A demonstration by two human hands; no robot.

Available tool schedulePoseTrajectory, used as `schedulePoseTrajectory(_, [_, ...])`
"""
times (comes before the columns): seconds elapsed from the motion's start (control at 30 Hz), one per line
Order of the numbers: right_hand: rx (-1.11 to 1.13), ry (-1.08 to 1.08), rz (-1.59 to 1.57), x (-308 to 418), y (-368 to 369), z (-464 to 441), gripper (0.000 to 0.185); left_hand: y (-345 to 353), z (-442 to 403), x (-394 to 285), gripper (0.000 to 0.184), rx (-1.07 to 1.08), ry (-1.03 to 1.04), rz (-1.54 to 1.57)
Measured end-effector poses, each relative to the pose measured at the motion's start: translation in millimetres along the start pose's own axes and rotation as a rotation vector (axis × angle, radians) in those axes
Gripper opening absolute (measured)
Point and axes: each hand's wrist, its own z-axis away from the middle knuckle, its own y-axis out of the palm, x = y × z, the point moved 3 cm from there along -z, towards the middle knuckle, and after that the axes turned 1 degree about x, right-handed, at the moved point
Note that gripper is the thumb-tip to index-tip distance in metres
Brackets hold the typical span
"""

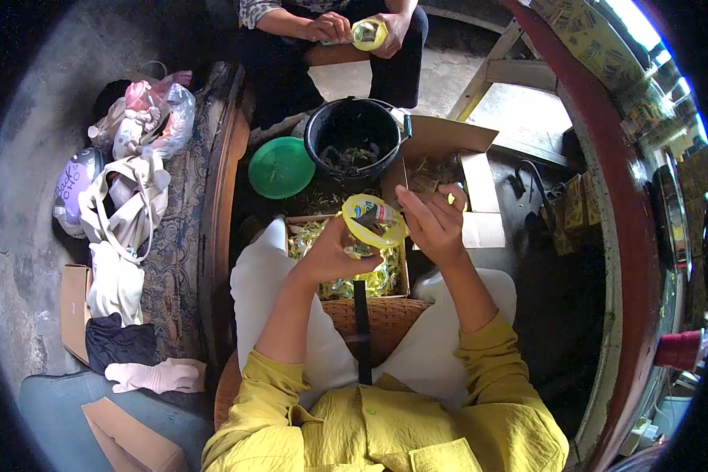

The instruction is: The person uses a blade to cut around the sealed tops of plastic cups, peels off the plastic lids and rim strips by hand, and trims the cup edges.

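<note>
My left hand point(330, 256) is wrapped round a clear plastic cup with a yellow rim point(374, 214). Its mouth is tilted up towards me, and printed lettering and something dark show inside. Just right of the cup, my right hand point(434, 224) is raised with its fingers bent together. Whatever those fingers may pinch is too small to make out. Below the cup, between my knees, a box of yellow and clear plastic strips point(385, 277) is partly covered by my left hand.
A black bucket point(316, 149) with dark scraps stands ahead, beside a green lid point(280, 168) and an open cardboard box point(481, 185). Opposite me, a person's hands hold another yellow-rimmed cup point(369, 35). Bags point(126, 197) lie on the bench at left; a wooden frame point(519, 75) stands right.
</note>
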Motion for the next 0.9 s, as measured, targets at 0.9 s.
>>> schedulePoseTrajectory(0.9, [0.076, 0.061, -0.11, -11, 7, 0, 0.052, -4, -16, -5, 0.061, -0.186, 0.146, -0.31])
